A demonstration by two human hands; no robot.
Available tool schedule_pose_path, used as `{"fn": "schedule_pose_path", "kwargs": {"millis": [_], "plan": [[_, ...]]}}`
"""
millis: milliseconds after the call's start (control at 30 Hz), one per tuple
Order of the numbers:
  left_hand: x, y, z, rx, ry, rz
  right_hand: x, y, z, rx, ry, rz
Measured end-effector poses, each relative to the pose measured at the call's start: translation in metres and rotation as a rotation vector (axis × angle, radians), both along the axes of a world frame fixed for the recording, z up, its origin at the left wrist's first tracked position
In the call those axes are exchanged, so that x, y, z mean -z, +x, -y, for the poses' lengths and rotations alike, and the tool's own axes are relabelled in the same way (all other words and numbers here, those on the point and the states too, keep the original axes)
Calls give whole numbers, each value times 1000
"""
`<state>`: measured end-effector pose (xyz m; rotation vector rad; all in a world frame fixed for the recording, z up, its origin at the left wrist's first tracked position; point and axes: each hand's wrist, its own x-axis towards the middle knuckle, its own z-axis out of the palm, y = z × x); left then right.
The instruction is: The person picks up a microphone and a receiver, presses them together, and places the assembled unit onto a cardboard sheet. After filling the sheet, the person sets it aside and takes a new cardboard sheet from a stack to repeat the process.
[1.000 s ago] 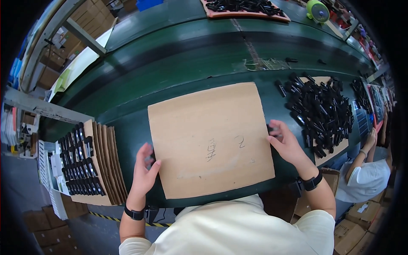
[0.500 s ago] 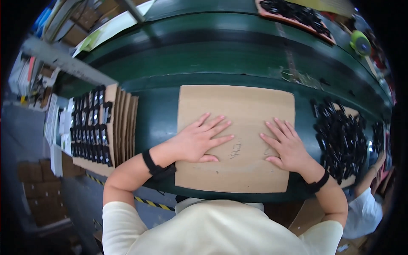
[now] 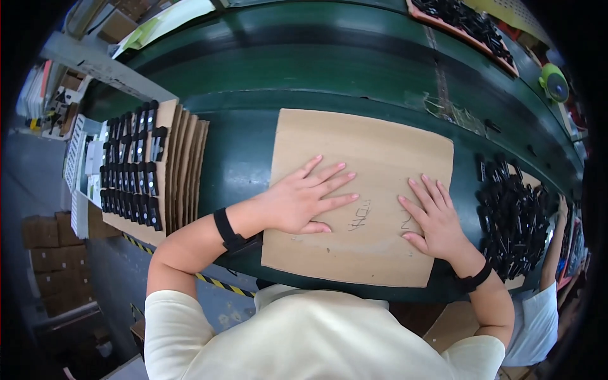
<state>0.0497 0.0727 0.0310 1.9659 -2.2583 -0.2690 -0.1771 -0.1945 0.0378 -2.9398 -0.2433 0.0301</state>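
Observation:
A flat brown cardboard sheet with some handwriting lies in front of me on the green work surface. My left hand rests flat on its left half, fingers spread toward the middle. On its right half lies my right hand, palm down, fingers apart and pointing up and left. Neither hand holds anything. Both wrists wear black bands. Left of the sheet, a stack of cardboard sheets carries rows of small black parts on top. A heap of black parts lies to the right.
Beyond the work surface runs a green conveyor belt. An orange tray of black parts stands far right, near a small green fan. A co-worker's arm reaches in at the right. Cartons sit on the floor at left.
My view has shifted and tilted slightly, so the sheet appears turned a little. Both hands stay flat on it. The co-worker's arm at right now stretches farther forward.

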Motion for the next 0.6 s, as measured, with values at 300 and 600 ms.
{"fn": "schedule_pose_path", "kwargs": {"millis": [300, 600], "plan": [[-5, -1, 8, -13, 50, -17, 5, -2, 5, 23, 41, -2], [-16, -2, 10, -12, 93, 20, -4, 0, 13, 38, 213, -1]]}}
